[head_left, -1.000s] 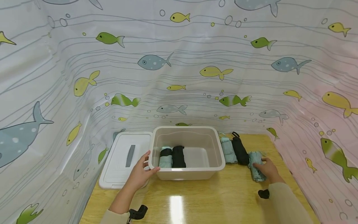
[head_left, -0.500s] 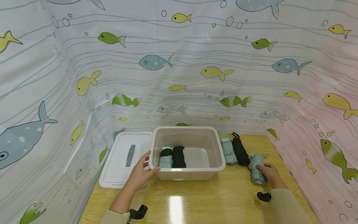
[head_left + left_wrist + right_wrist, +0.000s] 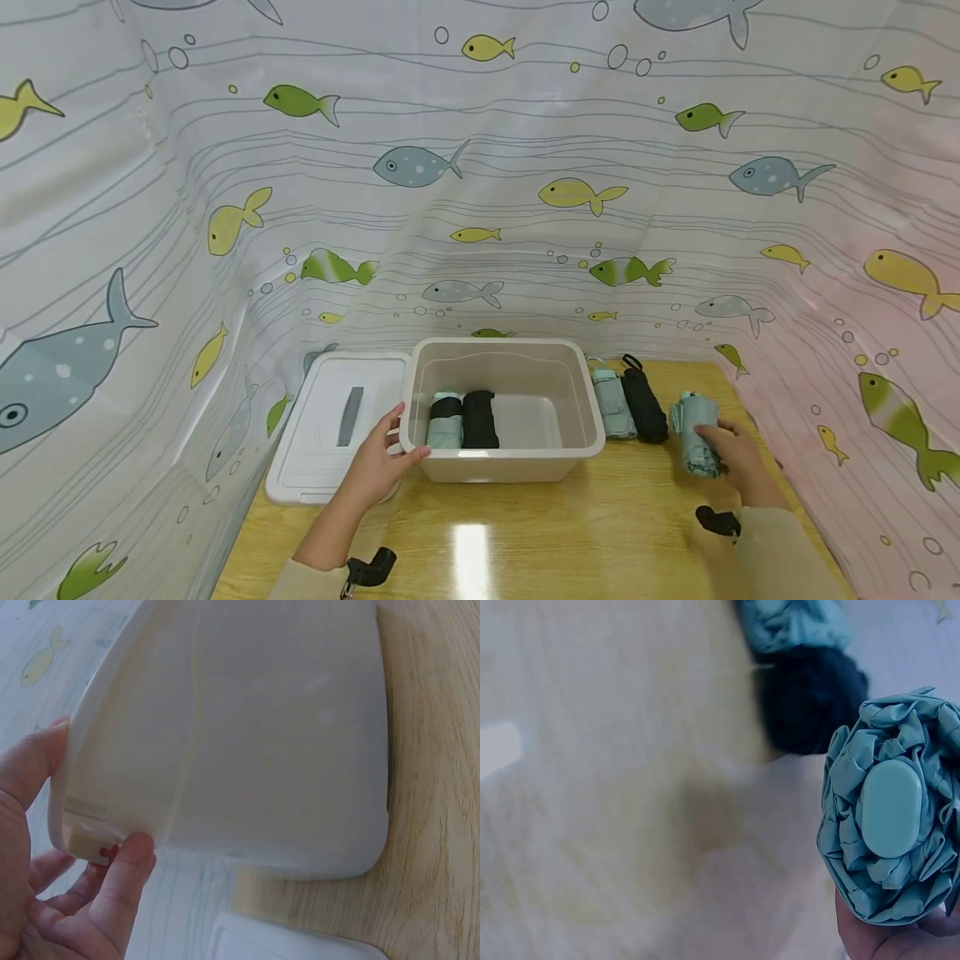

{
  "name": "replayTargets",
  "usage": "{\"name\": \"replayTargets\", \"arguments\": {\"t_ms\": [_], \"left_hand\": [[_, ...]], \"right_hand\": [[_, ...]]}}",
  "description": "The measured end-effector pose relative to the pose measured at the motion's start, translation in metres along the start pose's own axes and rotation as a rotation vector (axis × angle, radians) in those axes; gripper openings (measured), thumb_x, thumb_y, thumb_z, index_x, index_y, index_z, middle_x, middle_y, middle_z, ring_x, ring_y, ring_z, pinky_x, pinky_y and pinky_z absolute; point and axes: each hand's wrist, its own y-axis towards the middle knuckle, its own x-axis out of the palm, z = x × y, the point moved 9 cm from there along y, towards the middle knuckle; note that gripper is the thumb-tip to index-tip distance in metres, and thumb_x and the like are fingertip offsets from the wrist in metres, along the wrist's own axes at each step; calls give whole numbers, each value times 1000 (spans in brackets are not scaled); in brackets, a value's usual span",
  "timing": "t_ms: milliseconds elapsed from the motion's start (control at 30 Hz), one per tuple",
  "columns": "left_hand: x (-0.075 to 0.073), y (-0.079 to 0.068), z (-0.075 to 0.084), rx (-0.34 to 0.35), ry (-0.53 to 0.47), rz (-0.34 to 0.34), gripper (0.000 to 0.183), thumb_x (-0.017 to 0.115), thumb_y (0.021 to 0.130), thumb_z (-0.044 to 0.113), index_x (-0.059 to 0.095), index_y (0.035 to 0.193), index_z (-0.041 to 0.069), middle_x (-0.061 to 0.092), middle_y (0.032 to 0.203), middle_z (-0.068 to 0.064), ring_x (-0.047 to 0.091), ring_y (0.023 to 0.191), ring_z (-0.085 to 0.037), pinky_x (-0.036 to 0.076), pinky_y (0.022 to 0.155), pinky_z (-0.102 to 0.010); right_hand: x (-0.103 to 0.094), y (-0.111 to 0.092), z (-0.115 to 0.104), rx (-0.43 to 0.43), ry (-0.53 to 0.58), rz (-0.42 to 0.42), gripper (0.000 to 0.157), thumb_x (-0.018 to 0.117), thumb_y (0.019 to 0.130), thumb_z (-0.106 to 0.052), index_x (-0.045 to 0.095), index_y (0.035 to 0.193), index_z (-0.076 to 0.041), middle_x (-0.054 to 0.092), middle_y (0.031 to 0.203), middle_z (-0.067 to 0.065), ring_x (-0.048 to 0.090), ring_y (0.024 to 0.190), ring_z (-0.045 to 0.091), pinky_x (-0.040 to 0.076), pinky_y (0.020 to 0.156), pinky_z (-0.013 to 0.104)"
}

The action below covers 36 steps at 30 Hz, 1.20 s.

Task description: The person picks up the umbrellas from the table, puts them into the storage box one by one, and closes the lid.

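In the head view, my right hand [image 3: 741, 463] grips a folded teal umbrella [image 3: 694, 421] at the right of the table. The right wrist view shows that umbrella's oval end cap [image 3: 891, 808] amid bunched fabric, with part of the hand below it. My left hand [image 3: 377, 467] holds the front left corner of a beige storage box [image 3: 498, 469]; in the left wrist view its fingers [image 3: 124, 881] and thumb curl around the rim. Inside the box lie a teal umbrella with a black band [image 3: 445, 432] and a black umbrella [image 3: 480, 421], side by side at the left.
Right of the box lie another teal umbrella [image 3: 614, 406] and a black one [image 3: 643, 406] with a wrist loop. The white lid [image 3: 311, 446] with a grey handle rests left of the box. A fish-print curtain [image 3: 480, 258] surrounds the wooden table [image 3: 562, 542].
My right hand has raised the teal umbrella and shifted it slightly right, away from the black one. The left hand keeps its hold on the box.
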Motion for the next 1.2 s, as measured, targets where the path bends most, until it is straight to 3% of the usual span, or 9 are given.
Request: {"name": "replayTargets", "arguments": {"t_ms": [200, 567, 967, 1200], "left_hand": [[0, -1, 1, 8, -12, -7, 94, 83, 84, 33, 28, 159, 17, 42, 148, -21, 50, 129, -40, 54, 95, -44], [1, 0, 1, -4, -15, -12, 92, 82, 86, 28, 27, 159, 16, 41, 149, -22, 50, 129, -40, 54, 95, -44], [0, 0, 1, 11, -17, -8, 93, 82, 85, 29, 27, 159, 17, 41, 149, -21, 50, 130, -41, 54, 96, -45], [0, -1, 1, 15, -14, -11, 93, 82, 86, 30, 26, 159, 16, 40, 149, -23, 49, 130, -42, 53, 96, -45]], "right_hand": [[0, -7, -27, -58, 4, 20, 93, 63, 98, -42, 7, 159, 1, 27, 147, 32, 55, 96, 16, 56, 74, 32], [14, -24, -75, -147, 13, -24, 83, 67, 97, -37, 19, 156, -1, 29, 144, 32, 57, 87, 9, 57, 72, 31], [45, -49, -134, -276, 1, -152, 76, 65, 99, -31, 21, 153, 0, 30, 142, 31, 58, 94, 11, 56, 78, 32], [65, -61, -160, -304, -51, -224, 84, 63, 101, -31, 10, 158, 1, 25, 148, 33, 54, 106, 21, 55, 82, 34]]}}
